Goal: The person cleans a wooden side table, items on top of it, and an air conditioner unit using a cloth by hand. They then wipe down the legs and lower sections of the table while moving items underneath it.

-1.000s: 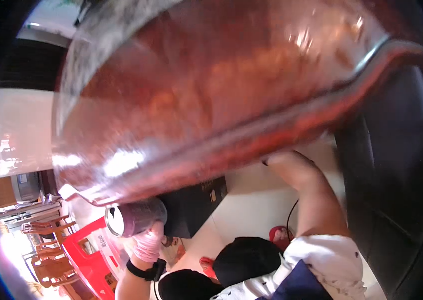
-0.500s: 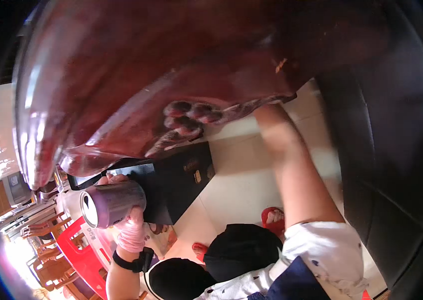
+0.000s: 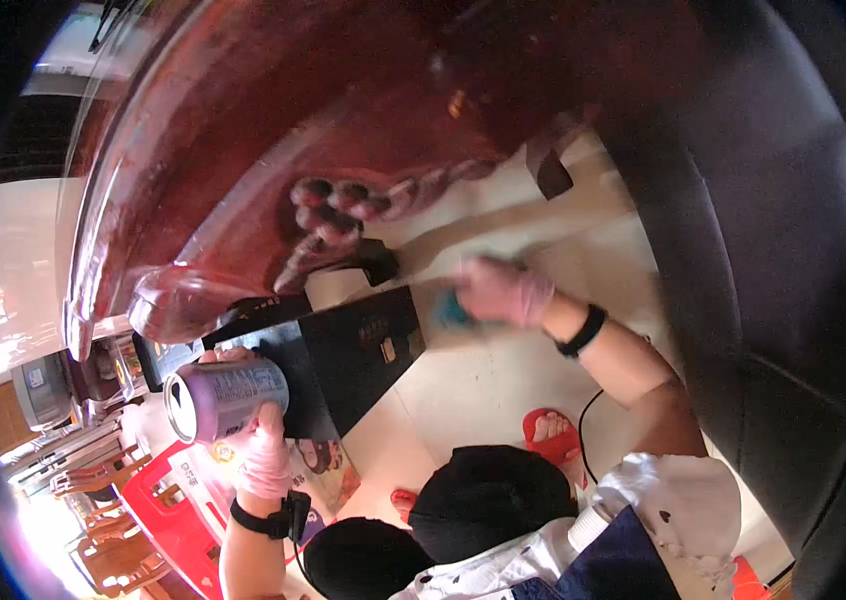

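My left hand (image 3: 265, 440), in a thin pink glove, is wrapped around a purple-and-silver drink can (image 3: 228, 396). The can lies tilted on its side, its opened top facing left. Beside it stands a black box (image 3: 358, 350). Over the pale floor, my gloved right hand (image 3: 505, 288) is blurred by motion. A teal thing (image 3: 451, 308) shows at its fingers; its kind cannot be made out. Above both hands hangs the edge of dark red furniture (image 3: 233, 190) with carved, grape-like beads.
A black padded surface (image 3: 763, 270) rises on the right. Red slippers (image 3: 555, 436) are on my feet. At lower left are a red plastic item (image 3: 168, 510) and wooden chairs (image 3: 118, 545). A pale roll-like thing (image 3: 339, 287) sits behind the black box.
My right hand has come out from beneath the furniture edge, with something teal at its fingers. The can stays in my left hand, and the view has shifted slightly.
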